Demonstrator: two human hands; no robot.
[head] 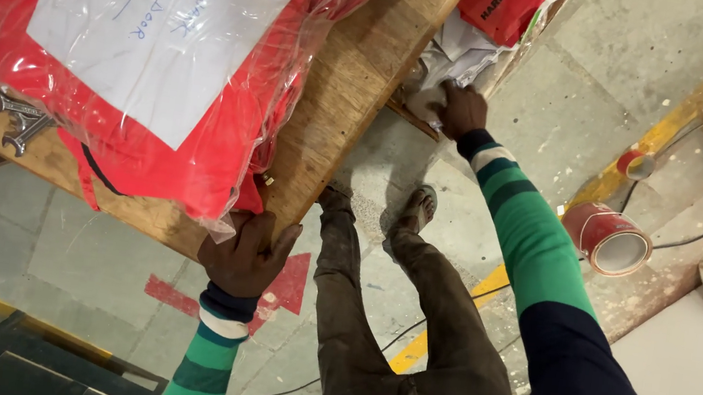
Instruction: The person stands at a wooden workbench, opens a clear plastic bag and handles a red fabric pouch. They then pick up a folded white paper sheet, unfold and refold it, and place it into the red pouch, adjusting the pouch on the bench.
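My left hand [246, 256] is clamped on the wooden table [359, 72] edge, my right hand [461, 110] closed on white packets [452, 52] under it, so I'd brace left and pull low, slowly
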